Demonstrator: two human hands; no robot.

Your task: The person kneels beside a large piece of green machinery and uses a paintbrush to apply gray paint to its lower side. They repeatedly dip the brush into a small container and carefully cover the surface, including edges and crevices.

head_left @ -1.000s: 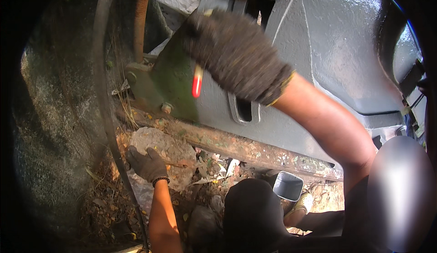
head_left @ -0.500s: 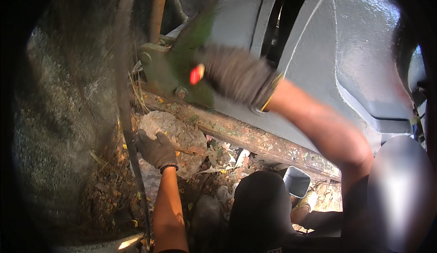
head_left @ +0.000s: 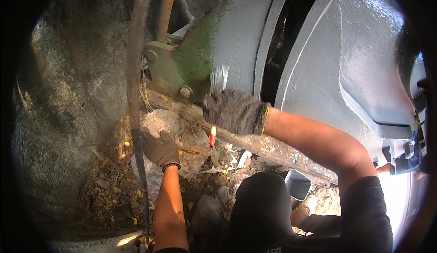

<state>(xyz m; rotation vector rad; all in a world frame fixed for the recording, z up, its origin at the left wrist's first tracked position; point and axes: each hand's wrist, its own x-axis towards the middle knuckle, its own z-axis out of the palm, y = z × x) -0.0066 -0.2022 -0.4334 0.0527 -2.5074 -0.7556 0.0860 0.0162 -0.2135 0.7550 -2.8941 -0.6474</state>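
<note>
Right hand in a dark knit glove, fist closed around a paintbrush — pale bristles poking up out of the top of the fist, red-and-white handle tip sticking out below. Bristles pressed right against the machine housing, at the spot where old green paint meets fresh grey. Grey coat looking wet and glossy over the big curved panels further right.

Left hand, also gloved, palm down with fingers spread flat on a pale rock in the dirt — gripping nothing, just resting there. Dark bead bracelet on that wrist. Thin dark bar running top to bottom just beside it.

Rusty beam slanting under the right forearm. Small grey paint container down on the ground among dry leaves and rubble, near a bent knee in dark cloth.
</note>
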